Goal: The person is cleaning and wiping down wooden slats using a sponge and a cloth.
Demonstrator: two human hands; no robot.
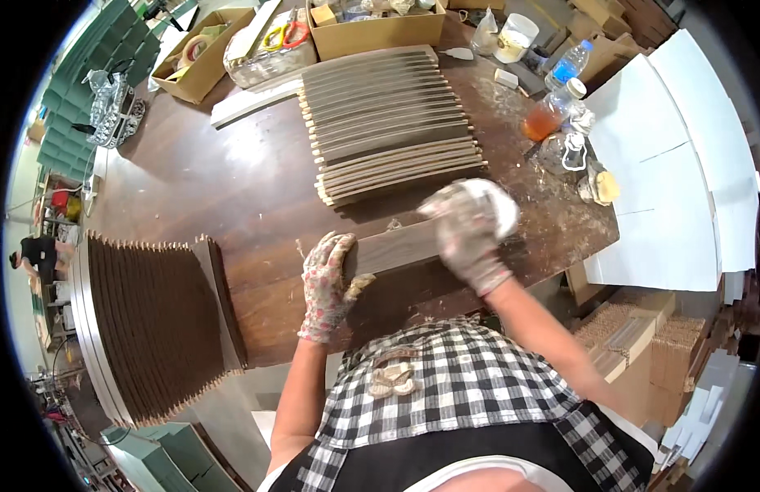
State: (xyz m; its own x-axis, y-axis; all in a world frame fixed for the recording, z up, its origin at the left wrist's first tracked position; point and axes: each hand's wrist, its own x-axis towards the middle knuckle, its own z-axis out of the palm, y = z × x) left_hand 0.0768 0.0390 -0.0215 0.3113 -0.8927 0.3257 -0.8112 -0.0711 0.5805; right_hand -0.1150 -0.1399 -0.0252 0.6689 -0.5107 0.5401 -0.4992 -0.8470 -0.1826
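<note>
A flat grey-brown wooden slat point(396, 248) lies crosswise on the table in front of me. My left hand point(326, 283), in a flower-patterned glove with stained fingertips, grips the slat's left end, fingers at the far edge and thumb at the near one. Over the right end is my right hand point(468, 234), also gloved and smeared by motion. A white cloth point(499, 209) is bunched in its grasp, and the hand covers that end of the slat. Just beyond lies a row of similar slats point(388, 123) with pale ends, packed side by side.
Many slats point(158, 320) stand stacked at the table's left edge. Cardboard boxes point(380, 34), scissors point(294, 34) and a pale strip point(257, 102) sit at the back. Bottles point(552, 111) crowd the right, near large white sheets point(659, 164). The brown table point(257, 172) has scattered debris.
</note>
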